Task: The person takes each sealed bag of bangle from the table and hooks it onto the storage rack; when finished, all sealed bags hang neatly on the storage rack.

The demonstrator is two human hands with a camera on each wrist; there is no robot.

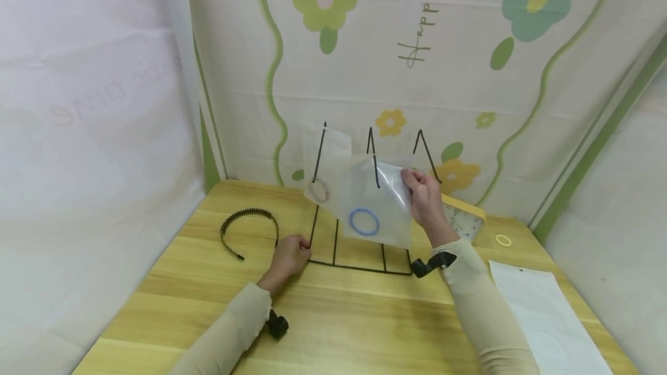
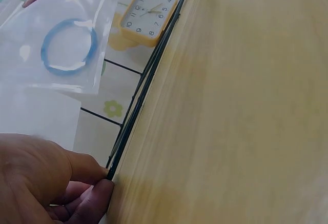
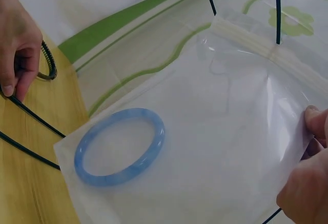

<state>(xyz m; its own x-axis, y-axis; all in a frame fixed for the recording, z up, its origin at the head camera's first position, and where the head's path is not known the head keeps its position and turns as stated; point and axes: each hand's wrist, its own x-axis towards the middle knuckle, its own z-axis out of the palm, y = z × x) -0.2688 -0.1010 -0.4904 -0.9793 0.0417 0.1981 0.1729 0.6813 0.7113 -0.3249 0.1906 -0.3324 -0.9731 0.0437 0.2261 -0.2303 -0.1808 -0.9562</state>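
Note:
My left hand (image 1: 292, 255) pinches the front left corner of a black wire rack (image 1: 359, 268), whose base lies on the table. My right hand (image 1: 425, 198) pinches the right edge of a clear plastic bag (image 3: 215, 147) between thumb and fingers. Inside that bag is a blue bangle (image 1: 364, 222), low down. The bag's top is at the rack's middle prong (image 1: 376, 169), whose tip shows in front of the plastic. On the left prong (image 1: 320, 152) hangs another clear bag (image 1: 339, 142) with a pale ring (image 1: 319, 191) in it.
A dark coiled headband (image 1: 247, 213) lies left of the rack. Behind my right hand stands a yellow-framed clock (image 2: 148, 13). To the right are a small yellow ring (image 1: 503, 240) and a white flat bag (image 1: 547, 311). Printed curtains (image 1: 354, 85) enclose the table (image 1: 333, 323).

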